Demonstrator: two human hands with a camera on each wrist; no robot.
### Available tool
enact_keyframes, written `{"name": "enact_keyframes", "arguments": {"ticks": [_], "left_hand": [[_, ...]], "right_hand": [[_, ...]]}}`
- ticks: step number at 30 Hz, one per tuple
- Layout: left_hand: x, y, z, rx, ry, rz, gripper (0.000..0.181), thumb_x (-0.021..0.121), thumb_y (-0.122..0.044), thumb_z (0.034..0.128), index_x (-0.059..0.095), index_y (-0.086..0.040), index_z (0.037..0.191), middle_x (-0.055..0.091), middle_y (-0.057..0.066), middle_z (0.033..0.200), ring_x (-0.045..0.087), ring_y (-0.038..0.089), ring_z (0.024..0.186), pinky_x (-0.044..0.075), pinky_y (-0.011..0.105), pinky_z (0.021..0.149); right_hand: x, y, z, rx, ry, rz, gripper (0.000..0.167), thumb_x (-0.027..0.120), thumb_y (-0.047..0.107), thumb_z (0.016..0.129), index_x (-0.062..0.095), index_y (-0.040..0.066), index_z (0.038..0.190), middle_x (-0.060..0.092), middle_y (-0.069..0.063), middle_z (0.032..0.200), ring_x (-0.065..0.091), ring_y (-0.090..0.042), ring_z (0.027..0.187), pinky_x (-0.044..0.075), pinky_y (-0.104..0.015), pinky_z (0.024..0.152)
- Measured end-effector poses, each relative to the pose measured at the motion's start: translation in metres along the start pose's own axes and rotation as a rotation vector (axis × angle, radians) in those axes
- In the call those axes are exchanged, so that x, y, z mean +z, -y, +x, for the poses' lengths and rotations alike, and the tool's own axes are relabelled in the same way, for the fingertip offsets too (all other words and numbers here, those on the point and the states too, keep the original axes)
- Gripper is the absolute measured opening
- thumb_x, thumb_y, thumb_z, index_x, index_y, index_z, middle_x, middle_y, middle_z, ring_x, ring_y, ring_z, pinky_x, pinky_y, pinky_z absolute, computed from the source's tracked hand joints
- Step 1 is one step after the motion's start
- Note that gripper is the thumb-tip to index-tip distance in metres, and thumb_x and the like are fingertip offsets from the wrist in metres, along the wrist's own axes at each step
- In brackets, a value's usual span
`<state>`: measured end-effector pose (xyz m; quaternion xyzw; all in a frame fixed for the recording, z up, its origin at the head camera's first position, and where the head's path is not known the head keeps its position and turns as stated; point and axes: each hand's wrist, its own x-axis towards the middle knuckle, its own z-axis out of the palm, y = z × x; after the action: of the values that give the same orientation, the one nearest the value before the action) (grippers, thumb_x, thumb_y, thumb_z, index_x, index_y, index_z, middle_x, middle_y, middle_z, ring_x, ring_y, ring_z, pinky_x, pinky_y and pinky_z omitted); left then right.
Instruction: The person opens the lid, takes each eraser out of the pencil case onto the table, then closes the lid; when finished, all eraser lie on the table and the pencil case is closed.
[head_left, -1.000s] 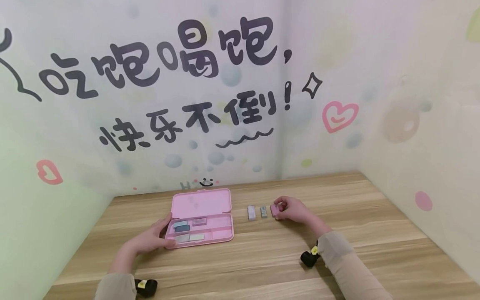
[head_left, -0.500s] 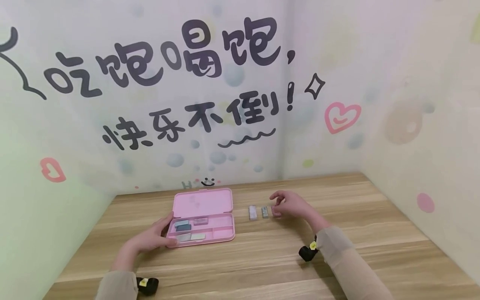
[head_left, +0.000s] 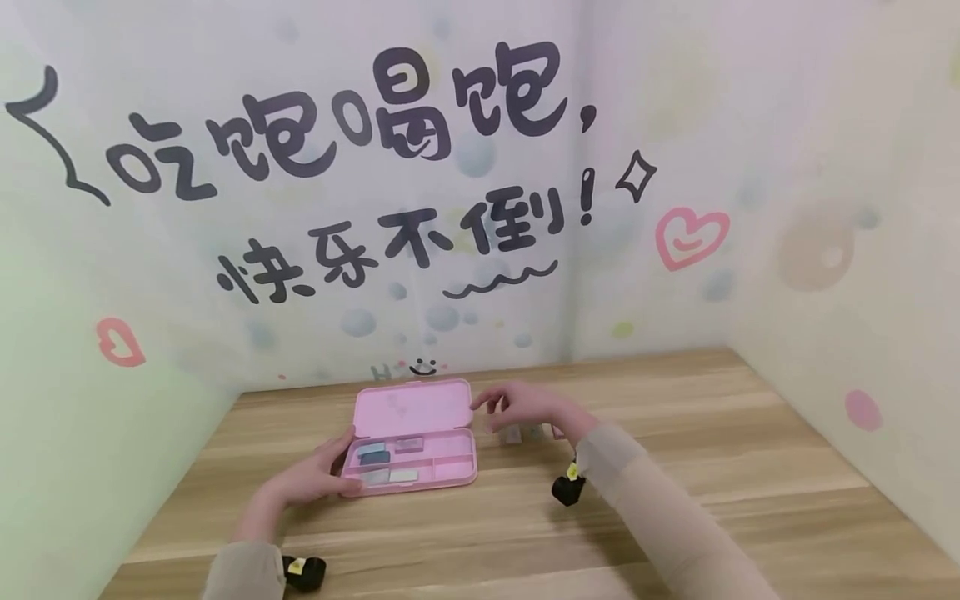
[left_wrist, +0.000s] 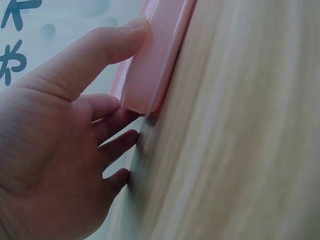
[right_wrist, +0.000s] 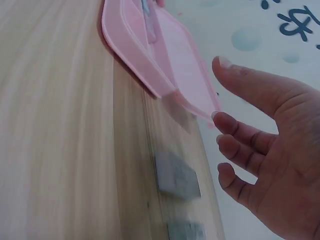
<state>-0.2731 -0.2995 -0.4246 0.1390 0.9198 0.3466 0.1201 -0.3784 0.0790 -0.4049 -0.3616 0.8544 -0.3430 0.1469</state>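
An open pink pencil case point(head_left: 412, 404) lies on the table, lid folded back. My left hand point(head_left: 315, 475) holds its left end, thumb at the front edge and fingers at the side; the left wrist view shows the thumb point(left_wrist: 125, 41) on the case wall. Inside are several small blocks: dark blue point(head_left: 375, 457), lilac point(head_left: 409, 445) and whitish point(head_left: 403, 476) ones among them. My right hand point(head_left: 528, 402), fingers loosely bent and nothing in them, hovers by the case's right side. Below it sit a pale block point(head_left: 512, 434) and others, partly hidden by the wrist.
The wood-grain table point(head_left: 465, 542) meets a printed wall point(head_left: 525, 250) behind and walls at both sides. In the right wrist view, two grey blocks point(right_wrist: 176, 176) lie on the wood near the case. Its right front compartment point(head_left: 453, 468) shows bare pink.
My right hand has let go of the pink block at the row's right end and moved left, over the row towards the case. The left hand stays at the case.
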Motion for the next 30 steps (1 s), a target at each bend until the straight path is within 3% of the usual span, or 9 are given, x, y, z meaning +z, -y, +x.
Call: {"name": "enact_keyframes", "arguments": {"ticks": [4, 11, 23, 30], "left_hand": [[0.005, 0.002, 0.0, -0.011, 0.007, -0.006, 0.104, 0.078, -0.035, 0.0794, 0.014, 0.001, 0.153, 0.012, 0.036, 0.153, 0.012, 0.053, 0.139, 0.017, 0.066, 0.106], [0.009, 0.002, 0.002, -0.051, 0.001, -0.036, 0.105, 0.078, -0.038, 0.078, 0.014, -0.002, 0.154, 0.013, 0.031, 0.155, 0.014, 0.049, 0.14, 0.017, 0.066, 0.107], [0.005, 0.001, 0.004, -0.07, -0.014, -0.04, 0.105, 0.078, -0.038, 0.0775, 0.015, -0.006, 0.155, 0.013, 0.029, 0.156, 0.012, 0.048, 0.141, 0.018, 0.066, 0.107], [0.002, 0.002, 0.002, -0.067, -0.025, -0.038, 0.105, 0.078, -0.039, 0.0773, 0.016, -0.005, 0.155, 0.014, 0.027, 0.156, 0.014, 0.047, 0.141, 0.018, 0.066, 0.107]], "right_hand": [[0.017, 0.008, 0.022, -0.041, 0.032, -0.035, 0.038, 0.075, 0.017, 0.083, 0.067, 0.02, 0.12, 0.061, 0.0, 0.108, 0.055, -0.015, 0.088, 0.046, -0.03, 0.076], [0.036, 0.026, 0.051, -0.145, 0.012, -0.295, 0.04, 0.079, 0.02, 0.079, 0.07, 0.027, 0.118, 0.059, 0.002, 0.106, 0.05, -0.014, 0.098, 0.041, -0.029, 0.085], [0.052, 0.054, 0.079, -0.15, 0.121, -0.447, 0.046, 0.073, 0.014, 0.083, 0.068, 0.034, 0.124, 0.055, 0.004, 0.103, 0.041, -0.01, 0.092, 0.037, -0.023, 0.076], [0.063, 0.061, 0.087, -0.079, 0.144, -0.476, 0.057, 0.066, 0.004, 0.082, 0.066, 0.046, 0.12, 0.048, 0.002, 0.109, 0.04, -0.012, 0.098, 0.038, -0.023, 0.078]]}}
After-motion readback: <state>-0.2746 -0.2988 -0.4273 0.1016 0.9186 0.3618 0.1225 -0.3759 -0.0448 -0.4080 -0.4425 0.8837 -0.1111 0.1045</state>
